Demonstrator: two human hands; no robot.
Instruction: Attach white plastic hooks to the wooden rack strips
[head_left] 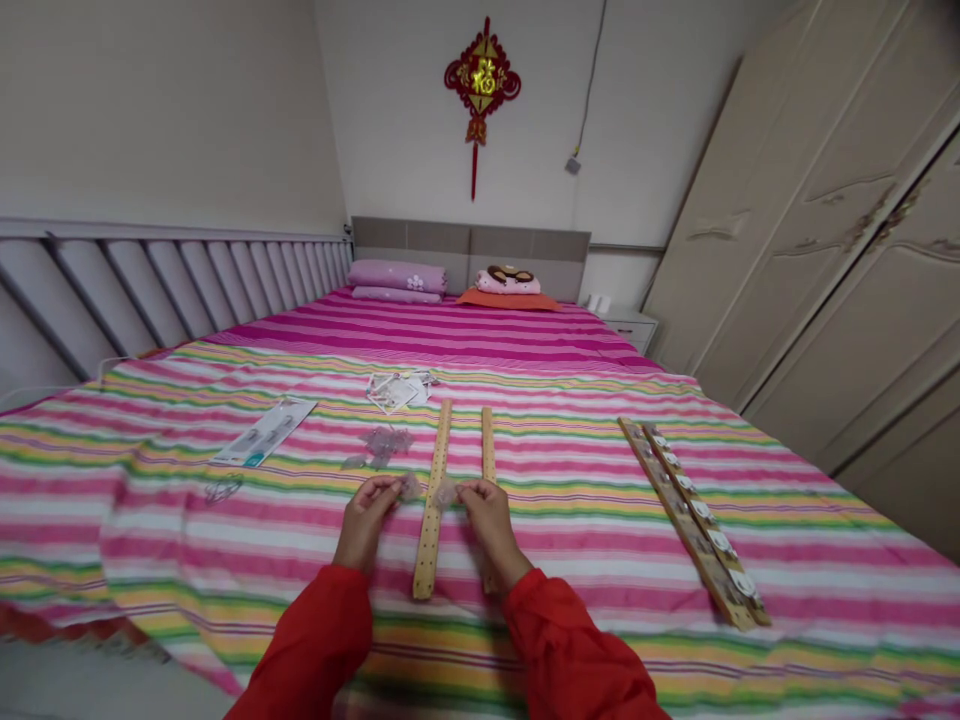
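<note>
My left hand (373,508) pinches a small translucent piece (409,486) just left of a wooden strip with rows of holes (430,540). On the other side, my right hand (484,505) holds a similar clear piece (445,492), which overlaps the strip's right edge in view. A second wooden strip (488,440) lies to the right, partly hidden under my right hand and wrist. Beyond my left hand is a pile of translucent pieces (386,443) on the striped cloth.
Two wooden strips, one bearing white pieces (703,511), the other darker pieces (679,515), lie at the right. A flat package (266,433) and thin clear loops (223,488) lie left. Small packets (397,390) sit farther back. A railing (180,285) borders the bed.
</note>
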